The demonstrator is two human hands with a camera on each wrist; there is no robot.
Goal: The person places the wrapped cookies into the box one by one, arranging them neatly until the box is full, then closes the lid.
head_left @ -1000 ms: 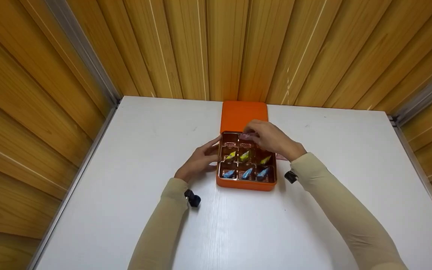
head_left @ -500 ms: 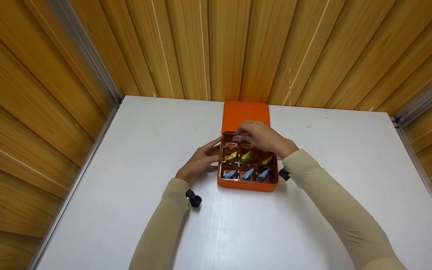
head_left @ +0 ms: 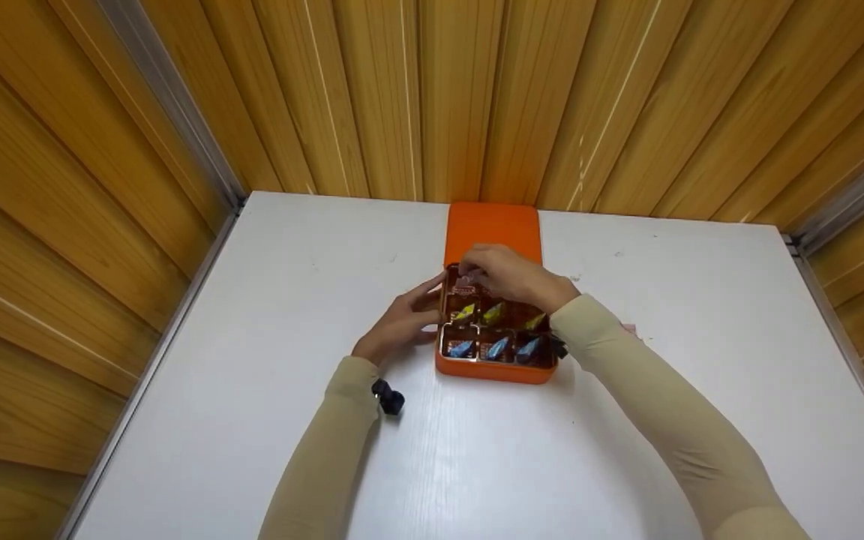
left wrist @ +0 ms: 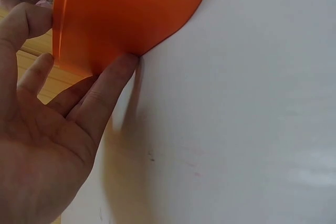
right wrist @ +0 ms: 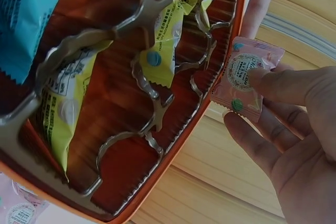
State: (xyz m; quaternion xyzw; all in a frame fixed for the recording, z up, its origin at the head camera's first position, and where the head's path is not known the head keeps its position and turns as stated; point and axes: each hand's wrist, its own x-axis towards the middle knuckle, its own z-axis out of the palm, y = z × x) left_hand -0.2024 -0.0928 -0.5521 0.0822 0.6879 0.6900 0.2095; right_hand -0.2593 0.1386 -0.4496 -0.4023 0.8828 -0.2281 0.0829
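Observation:
An orange box [head_left: 493,372] with a brown divided tray stands on the table. Yellow-wrapped candies [right wrist: 165,51] lie in its middle row and blue-wrapped candies [head_left: 497,348] in its near row. My left hand [head_left: 400,322] rests against the box's left side; in the left wrist view, extended fingers [left wrist: 107,93] touch the orange wall. My right hand [head_left: 514,279] is over the back row, near the far left compartment. Between thumb and fingers it pinches a pink-wrapped candy [right wrist: 244,80], seen clearly in the right wrist view beside the box rim. The hand partly covers the back compartments.
Behind the box lies its orange lid [head_left: 493,229], open toward the wood-panelled wall [head_left: 454,97]. A pink wrapper [head_left: 630,330] shows on the white table [head_left: 432,457] beyond my right sleeve. More pink candy [right wrist: 18,205] lies outside the box.
My right hand has moved left along the back row with the pink-wrapped candy, from the middle compartment toward the left one. The left hand stays against the box.

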